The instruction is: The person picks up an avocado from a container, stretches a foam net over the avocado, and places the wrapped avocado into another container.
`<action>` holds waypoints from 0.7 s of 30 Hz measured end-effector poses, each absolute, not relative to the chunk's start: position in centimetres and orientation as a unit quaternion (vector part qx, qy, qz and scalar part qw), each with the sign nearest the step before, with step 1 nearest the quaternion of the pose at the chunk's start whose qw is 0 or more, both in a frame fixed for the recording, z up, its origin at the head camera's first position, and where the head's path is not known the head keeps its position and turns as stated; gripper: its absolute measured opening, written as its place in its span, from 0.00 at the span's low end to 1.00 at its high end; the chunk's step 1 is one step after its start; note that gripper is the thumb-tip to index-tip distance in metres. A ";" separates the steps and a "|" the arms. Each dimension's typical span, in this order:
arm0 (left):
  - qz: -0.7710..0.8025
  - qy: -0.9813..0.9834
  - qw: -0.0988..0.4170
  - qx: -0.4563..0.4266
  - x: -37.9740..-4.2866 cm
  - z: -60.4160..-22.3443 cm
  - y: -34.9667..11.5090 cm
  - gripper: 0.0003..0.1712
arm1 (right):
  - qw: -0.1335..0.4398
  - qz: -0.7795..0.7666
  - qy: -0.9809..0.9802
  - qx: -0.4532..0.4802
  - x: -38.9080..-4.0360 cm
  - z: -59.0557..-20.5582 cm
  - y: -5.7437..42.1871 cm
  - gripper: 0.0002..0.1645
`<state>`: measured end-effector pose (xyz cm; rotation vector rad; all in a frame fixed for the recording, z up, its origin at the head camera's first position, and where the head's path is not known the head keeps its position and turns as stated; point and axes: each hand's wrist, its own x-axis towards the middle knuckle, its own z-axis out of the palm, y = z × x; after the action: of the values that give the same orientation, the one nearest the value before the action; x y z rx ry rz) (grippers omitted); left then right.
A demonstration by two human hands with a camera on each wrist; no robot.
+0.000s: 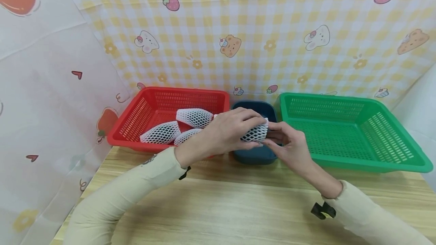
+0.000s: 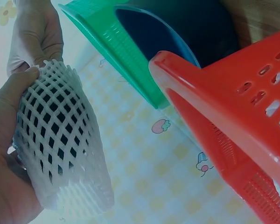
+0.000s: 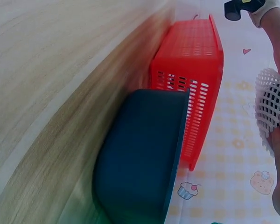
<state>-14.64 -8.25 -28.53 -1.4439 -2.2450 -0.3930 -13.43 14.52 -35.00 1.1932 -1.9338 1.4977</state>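
My left hand (image 1: 221,131) grips a white foam fruit net (image 1: 256,133) with something dark showing through its mesh. At the net's right end, the thumb and fingers of my right hand (image 1: 291,147) pinch the edge. Both hands are over the dark blue bin (image 1: 253,158). In the left wrist view the foam net (image 2: 60,126) bulges round its contents, and its near end narrows to bare white foam. Part of the foam net (image 3: 270,100) appears at the right edge of the right wrist view. What lies inside is hidden by the mesh.
Left of the bin stands a red basket (image 1: 126,143) with several more dark things in white foam nets (image 1: 160,133). A green basket (image 1: 340,139) is on the right. All stand on a wood-grain table (image 1: 218,214) against a patterned cloth (image 1: 204,29).
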 end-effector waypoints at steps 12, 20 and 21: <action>-0.149 -0.809 0.221 -0.524 -14.6 -28.1 -8.5 0.30 | 0.176 0.578 -0.680 0.415 -13.0 -35.1 14.3 0.29; -0.143 -0.799 0.241 -0.533 -14.8 -28.0 -8.9 0.28 | 0.208 0.622 -0.655 0.375 -12.8 -34.8 14.8 0.21; -0.140 -0.798 0.241 -0.534 -14.8 -28.0 -8.9 0.28 | 0.194 0.629 -0.661 0.361 -12.8 -34.7 14.9 0.22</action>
<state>-14.81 -8.92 -27.99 -1.4601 -2.1841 -0.3841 -12.78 14.87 -34.69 1.0125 -1.8528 1.7646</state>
